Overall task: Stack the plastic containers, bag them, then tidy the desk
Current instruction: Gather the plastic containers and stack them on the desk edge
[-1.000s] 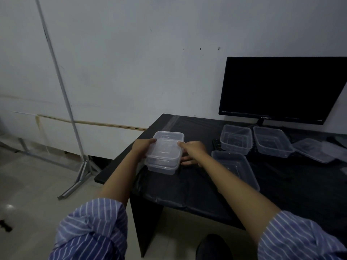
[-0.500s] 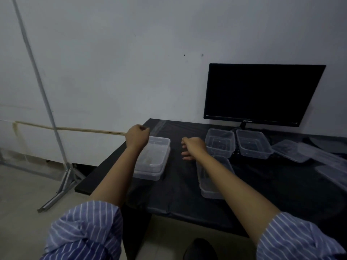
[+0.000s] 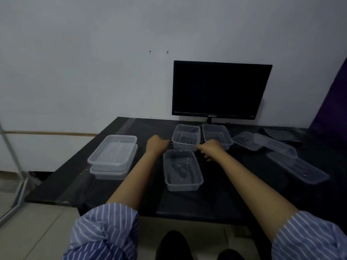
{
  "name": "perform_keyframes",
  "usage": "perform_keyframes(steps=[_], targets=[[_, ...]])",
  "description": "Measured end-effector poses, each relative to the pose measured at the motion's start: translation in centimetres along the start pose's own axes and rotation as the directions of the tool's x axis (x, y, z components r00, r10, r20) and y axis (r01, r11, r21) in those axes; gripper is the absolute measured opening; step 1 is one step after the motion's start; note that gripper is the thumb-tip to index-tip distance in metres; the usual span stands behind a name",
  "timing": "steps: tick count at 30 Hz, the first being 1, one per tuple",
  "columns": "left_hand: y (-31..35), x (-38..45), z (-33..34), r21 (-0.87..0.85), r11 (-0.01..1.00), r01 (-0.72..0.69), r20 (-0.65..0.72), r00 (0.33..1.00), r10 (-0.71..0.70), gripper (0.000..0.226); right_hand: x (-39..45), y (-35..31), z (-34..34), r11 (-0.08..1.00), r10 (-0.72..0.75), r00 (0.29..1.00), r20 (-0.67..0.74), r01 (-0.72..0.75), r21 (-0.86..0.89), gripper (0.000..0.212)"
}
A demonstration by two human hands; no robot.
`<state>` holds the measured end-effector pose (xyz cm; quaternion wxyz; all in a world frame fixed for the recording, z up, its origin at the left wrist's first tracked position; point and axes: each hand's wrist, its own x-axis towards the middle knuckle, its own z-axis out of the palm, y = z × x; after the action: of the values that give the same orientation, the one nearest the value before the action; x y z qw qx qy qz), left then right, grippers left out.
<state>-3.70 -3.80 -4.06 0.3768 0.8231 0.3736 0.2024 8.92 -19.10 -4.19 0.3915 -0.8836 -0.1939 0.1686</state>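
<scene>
Clear plastic containers are seen spread across a black desk (image 3: 105, 184) as a stacking job is carried on. A nested pair (image 3: 113, 156) is set at the desk's left, near the edge; one open tub (image 3: 182, 169) lies between the forearms, and two more, a rear left tub (image 3: 186, 136) and a rear right tub (image 3: 216, 136), stand side by side below a dark monitor (image 3: 221, 90). Flat lids (image 3: 298, 166) are scattered to the right, well apart from the stack. The left hand (image 3: 156, 144) is held just beside the rear left tub's wall, and the right hand (image 3: 211, 147) is placed at that tub's near right corner; neither is closed on anything, the right with fingers loosely spread, and whether the tub is actually touched cannot be told. The tubs are judged light, thin-walled and springy, likely to slip on each other and to buckle if squeezed at mid-wall; hold is best taken at the stiffer rim, on the two short ends. The desk appears covered in a slightly wrinkled dark sheet with a taped strip along its left side. A plain pale wall is seen behind, a metal stand (image 3: 13, 166) at far left, and a tiled floor below. No bag can be made out.
</scene>
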Motion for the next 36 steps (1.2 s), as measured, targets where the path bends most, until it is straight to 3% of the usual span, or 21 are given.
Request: perform_keyframes(steps=[2, 6, 9, 12, 15, 19, 21, 23, 25, 29, 33, 36], targets=[[-0.3, -0.5, 0.6, 0.051, 0.997, 0.066, 0.099, 0.993, -0.07, 0.034, -0.6, 0.8, -0.1, 0.999, 0.031, 0.998, 0.05, -0.029, -0.026, 0.049], [-1.3, -1.7, 1.5, 0.079, 0.98, 0.181, 0.218, 0.957, -0.194, 0.046, -1.9, 1.5, 0.3, 0.998, 0.056, 0.983, 0.174, -0.052, -0.03, 0.027], [-1.4, -2.1, 1.8, -0.011, 0.974, 0.226, 0.232, 0.948, -0.217, 0.037, -2.2, 1.5, 1.0, 0.997, 0.032, 0.99, 0.139, -0.023, -0.069, 0.024], [-1.0, -2.2, 1.2, -0.043, 0.981, 0.191, 0.163, 0.97, -0.182, 0.026, -2.4, 1.0, 0.8, 1.0, -0.01, 0.996, 0.084, 0.012, -0.029, 0.021], [-0.2, -1.5, 0.4, -0.133, 0.983, 0.125, 0.089, 0.99, -0.113, 0.037, -2.7, 0.5, -0.5, 0.998, -0.044, 0.998, 0.033, 0.043, 0.035, 0.022], [2.0, -1.4, 0.8, -0.301, 0.953, -0.015, 0.109, 0.993, 0.05, 0.037, -2.8, 0.3, -3.0, 0.988, -0.096, 0.99, -0.104, 0.107, 0.108, 0.023], [3.5, -2.0, 1.7, -0.429, 0.903, -0.023, 0.184, 0.977, 0.112, 0.045, -2.7, 0.8, -4.5, 0.981, -0.117, 0.976, -0.183, 0.143, 0.135, 0.027], [4.9, -2.6, 2.9, -0.633, 0.767, 0.104, 0.366, 0.913, 0.178, 0.042, -2.3, 1.7, -6.2, 0.969, -0.119, 0.959, -0.258, 0.169, 0.179, 0.03], [6.2, -3.1, 4.4, -0.721, 0.65, 0.241, 0.484, 0.846, 0.223, 0.036, -1.9, 2.6, -7.9, 0.966, -0.105, 0.946, -0.305, 0.17, 0.194, 0.03], [8.6, -3.0, 7.6, -0.76, 0.59, 0.274, 0.478, 0.85, 0.221, 0.025, -1.1, 4.5, -10.9, 0.973, -0.078, 0.937, -0.341, 0.146, 0.18, 0.031], [11.1, -2.4, 10.5, -0.792, 0.548, 0.268, 0.445, 0.869, 0.218, 0.033, 0.9, 6.7, -13.8, 0.966, -0.009, 0.93, -0.367, 0.103, 0.237, 0.037], [12.5, -1.6, 12.4, -0.806, 0.54, 0.242, 0.411, 0.886, 0.216, 0.032, 3.1, 9.3, -15.9, 0.986, 0.046, 0.918, -0.393, 0.02, 0.163, 0.029]])
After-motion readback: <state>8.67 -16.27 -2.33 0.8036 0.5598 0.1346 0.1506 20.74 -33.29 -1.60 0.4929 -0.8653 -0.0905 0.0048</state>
